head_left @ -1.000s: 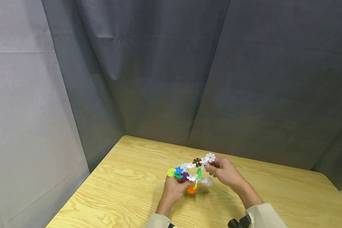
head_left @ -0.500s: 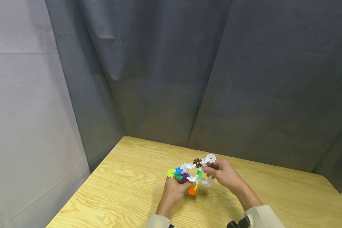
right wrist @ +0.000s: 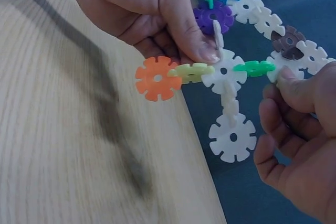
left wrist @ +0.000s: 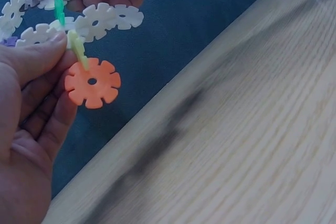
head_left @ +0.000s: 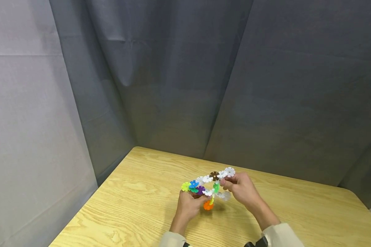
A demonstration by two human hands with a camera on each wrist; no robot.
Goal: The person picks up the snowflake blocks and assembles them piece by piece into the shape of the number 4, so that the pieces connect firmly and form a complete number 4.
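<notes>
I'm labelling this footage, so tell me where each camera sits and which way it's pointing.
Head: worn high, looks forward and down at the table, both hands and sleeves.
Left wrist: beside the left hand, faces the orange disc.
Right wrist: beside the right hand, faces the disc structure.
All three share the orange disc.

Head high, far — wrists close; share orange disc (right wrist: pixel 157 79).
</notes>
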